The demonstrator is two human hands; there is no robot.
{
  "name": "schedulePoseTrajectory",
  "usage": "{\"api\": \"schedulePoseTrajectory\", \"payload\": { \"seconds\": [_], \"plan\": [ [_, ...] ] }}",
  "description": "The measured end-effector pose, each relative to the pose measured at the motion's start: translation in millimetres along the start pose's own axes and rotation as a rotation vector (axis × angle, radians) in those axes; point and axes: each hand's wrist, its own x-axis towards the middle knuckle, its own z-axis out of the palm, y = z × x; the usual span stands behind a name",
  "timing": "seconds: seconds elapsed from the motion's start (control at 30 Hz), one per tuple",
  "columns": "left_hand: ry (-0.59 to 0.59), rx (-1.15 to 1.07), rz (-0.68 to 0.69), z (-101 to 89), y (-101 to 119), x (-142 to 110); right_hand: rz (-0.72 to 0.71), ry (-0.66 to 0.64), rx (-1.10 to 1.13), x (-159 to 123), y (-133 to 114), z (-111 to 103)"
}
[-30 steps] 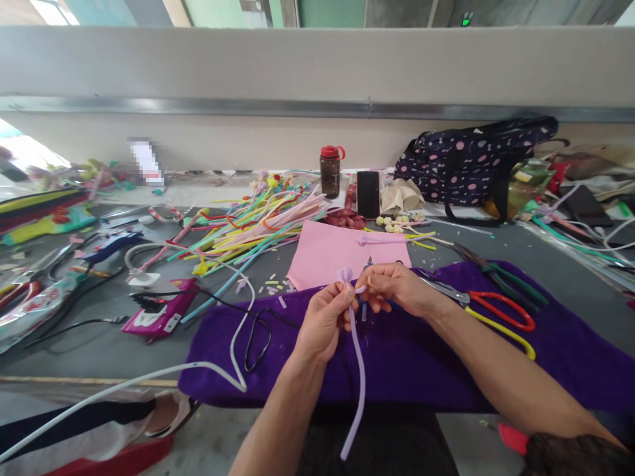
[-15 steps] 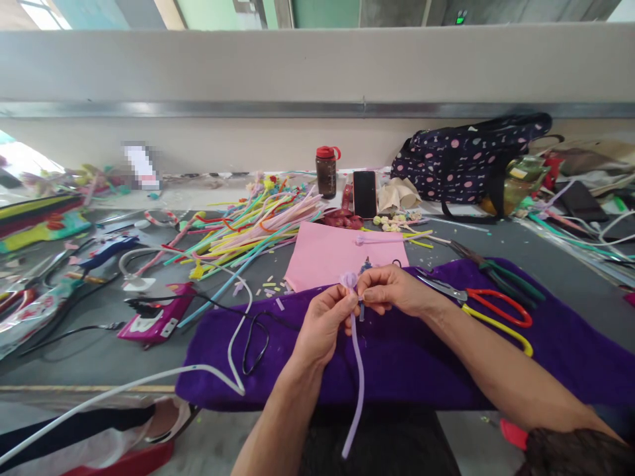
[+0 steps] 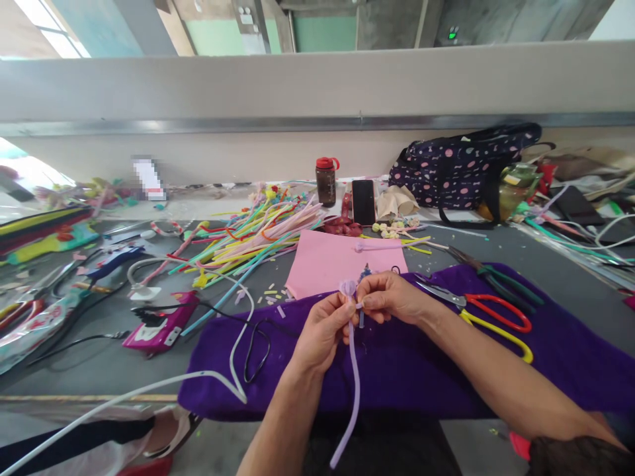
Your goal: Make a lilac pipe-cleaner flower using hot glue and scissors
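My left hand (image 3: 321,334) is closed, pinching a lavender pipe cleaner (image 3: 355,390) just below its rolled, bud-like head (image 3: 348,288). The long stem hangs down in a curve over the purple cloth (image 3: 407,370). Closed close beside it, my right hand (image 3: 391,297) pinches a short pale lavender end between thumb and forefinger. Fingers hide how this end joins the stem. Partly behind my right hand stands a small slim bluish tool (image 3: 366,270), its kind unclear. A pink sheet (image 3: 322,261) lies just beyond the hands.
Red-and-yellow-handled scissors (image 3: 496,311) and green-handled pliers (image 3: 506,281) lie right. Bundled coloured pipe cleaners (image 3: 268,228) lie back left. A magenta device (image 3: 161,324) with cables is at left. A bottle (image 3: 326,182), phone (image 3: 364,203) and patterned bag (image 3: 446,172) stand behind.
The camera view has tilted up slightly. The hanging stem's lower end has swung a little left. A pale end now shows more between my fingertips; both hands keep their pinch.
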Motion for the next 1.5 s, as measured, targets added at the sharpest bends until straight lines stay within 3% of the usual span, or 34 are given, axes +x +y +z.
{"api": "schedulePoseTrajectory", "payload": {
  "seconds": [0.4,0.5,0.67,0.83,0.97,1.23,1.37,1.5],
  "plan": [
    [-0.032,0.058,-0.014,0.8,-4,0,0.024,-0.137,-0.089,-3,-6,-8],
    [0.003,-0.018,-0.04,-1.7,-5,2,-0.023,-0.041,-0.13,-2,-8,-4],
    [0.032,-0.155,-0.055,-6.3,-4,7,-0.144,0.231,-0.171,0,-12,-6],
    [0.032,-0.173,-0.021,-8.4,-5,8,-0.175,0.364,-0.263,-1,-19,-14],
    [0.064,-0.156,-0.015,-8.4,-5,8,-0.149,0.426,-0.534,-5,-26,-18],
    [0.099,-0.166,-0.009,-8.7,-4,7,0.105,0.289,-1.605,-23,-25,-13],
    [0.089,-0.216,0.009,-10.6,-5,6,0.184,0.236,-1.776,-18,-10,-7],
    [0.104,-0.237,0.018,-12.7,-4,6,0.208,0.244,-1.698,-15,-9,-9]
  ]
}}
